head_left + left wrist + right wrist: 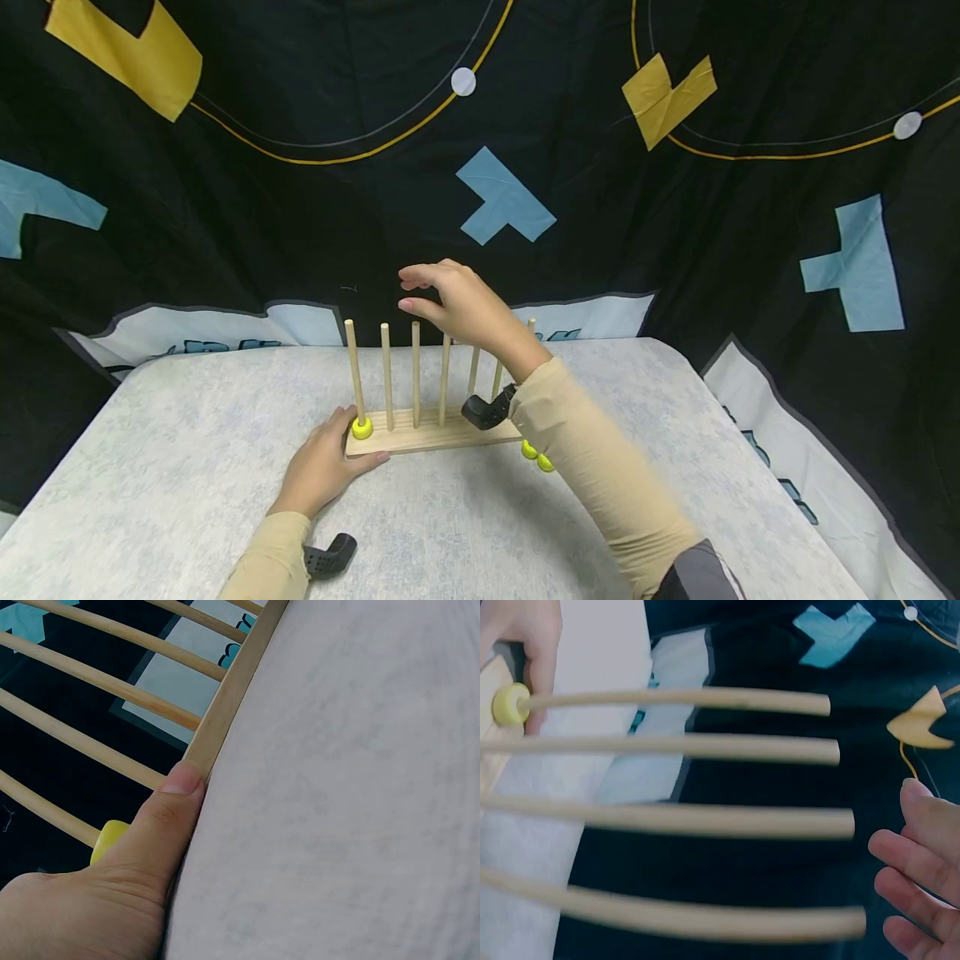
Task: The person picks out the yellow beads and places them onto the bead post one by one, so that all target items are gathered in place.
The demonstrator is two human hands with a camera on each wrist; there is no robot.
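Observation:
A wooden peg stand [431, 436] rests on the table, with a row of several upright wooden pegs [416, 375]. One yellow bead [362, 428] sits at the bottom of the leftmost peg. My left hand [318, 471] grips the stand's left end; in the left wrist view the thumb [161, 817] lies along the base's front edge. Above the pegs, my right hand [472, 312] is raised with fingers loosely bent and thumb apart. Seen from the right wrist, its fingers [919, 859] hold nothing, just beyond the peg tips.
Two yellow beads [545, 462] lie on the table by the stand's front right, partly behind the right forearm. The pale table [187, 467] ends at a dark patterned cloth [337, 225] hanging behind it. Each wrist carries a black camera mount [330, 557].

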